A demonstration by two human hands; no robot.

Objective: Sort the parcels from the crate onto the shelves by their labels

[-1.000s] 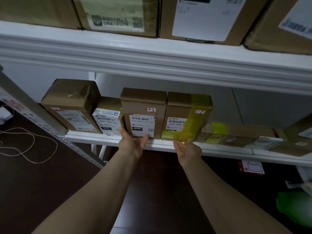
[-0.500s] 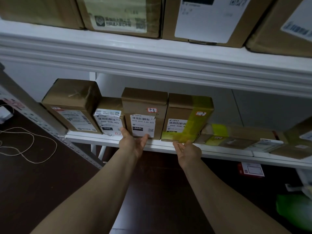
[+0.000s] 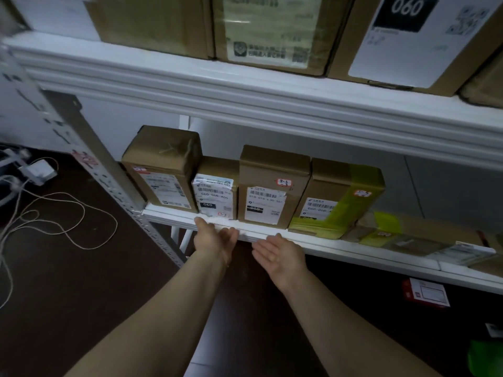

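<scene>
Trailing over the dark floor at far left, white cables (image 3: 16,183) loop beside a small white adapter (image 3: 38,172). A grey perforated upright (image 3: 89,164) slants toward the lower shelf (image 3: 353,247), whose white front lip runs rightward.

Four parcels stand upright on this shelf, side by side and touching. A brown taped parcel (image 3: 163,170) is at the left end, followed by a shorter parcel (image 3: 215,194) labelled 060 and a taller parcel (image 3: 269,186) labelled 010. Last is a parcel wrapped in yellow-green tape (image 3: 340,200).

Below the shorter parcel the left hand (image 3: 215,240) is at the lip, palm turned inward, fingers straight and close together, holding nothing. Just to its right the right hand (image 3: 280,254) lies palm up below the taller parcel, fingers relaxed and slightly parted, empty, its fingertips reaching the lip.

Further right, flat parcels (image 3: 408,235) lie on the same shelf. Above, the upper shelf (image 3: 245,99) carries large cartons, one carton (image 3: 408,36) bearing a black 060 label. On the floor at right lies a red-and-white card (image 3: 427,293), with a green object (image 3: 487,357) too blurred to identify.
</scene>
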